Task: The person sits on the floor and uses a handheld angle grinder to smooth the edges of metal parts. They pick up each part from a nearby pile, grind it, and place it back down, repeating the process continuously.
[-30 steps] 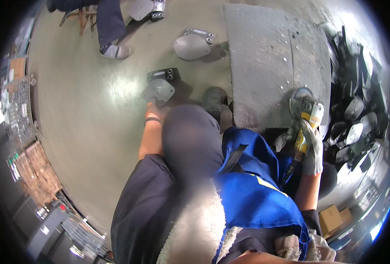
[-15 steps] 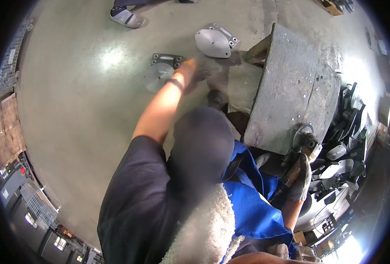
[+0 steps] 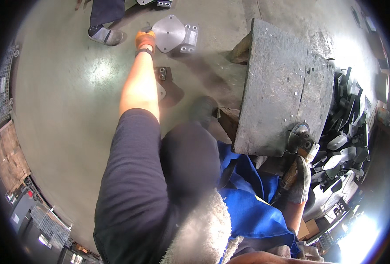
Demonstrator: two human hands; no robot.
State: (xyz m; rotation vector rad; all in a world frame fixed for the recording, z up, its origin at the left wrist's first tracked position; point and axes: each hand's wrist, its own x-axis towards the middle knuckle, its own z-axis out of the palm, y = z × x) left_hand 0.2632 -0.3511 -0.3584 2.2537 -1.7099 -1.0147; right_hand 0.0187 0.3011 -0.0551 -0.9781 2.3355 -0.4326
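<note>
My left hand point(image 3: 145, 40), orange-looking with a dark band at the wrist, reaches far out at the end of a stretched arm. Its fingers are closed at the left edge of a flat grey metal plate point(image 3: 168, 34) with rounded sides and small holes. A bracket with several holes point(image 3: 189, 38) shows at the plate's right side. Low on the right, my gloved right hand point(image 3: 298, 180) is wrapped round the body of an angle grinder point(image 3: 304, 141). The grinder's head rests over the near right corner of a worn wooden board point(image 3: 287, 88).
A similar bracket part point(image 3: 162, 74) lies partly behind my left forearm, and another point(image 3: 163, 3) shows at the top edge. Someone's shoe point(image 3: 107, 36) stands left of my left hand. Dark and silvery metal parts point(image 3: 347, 127) are heaped right of the board.
My left hand has moved farther away and left, onto the plate's edge. That plate now appears farther left. The view has shifted, while my right hand keeps the grinder at the board's corner.
</note>
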